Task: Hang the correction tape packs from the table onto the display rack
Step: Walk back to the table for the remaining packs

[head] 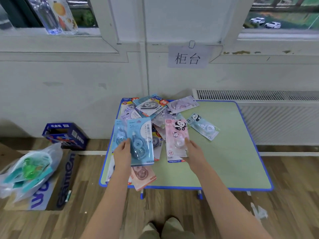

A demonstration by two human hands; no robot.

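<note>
A heap of correction tape packs (150, 107) covers the left part of a small green table (233, 152) with a blue rim. My left hand (122, 152) grips two blue packs (140, 140), held upright and fanned above the table's left edge. My right hand (194, 150) holds a pink panda pack (176, 137) by its lower right corner, just over the tabletop. A pale blue panda pack (203, 125) lies alone to the right of the heap. A salmon pack (143, 176) hangs over the front edge. No display rack is in view.
A cardboard box (57, 185) with a plastic bag (29, 168) of teal items stands on the floor at the left, a blue crate (66, 135) behind it. A radiator (276, 116) runs along the wall at the right. A paper sign (188, 56) hangs above the table.
</note>
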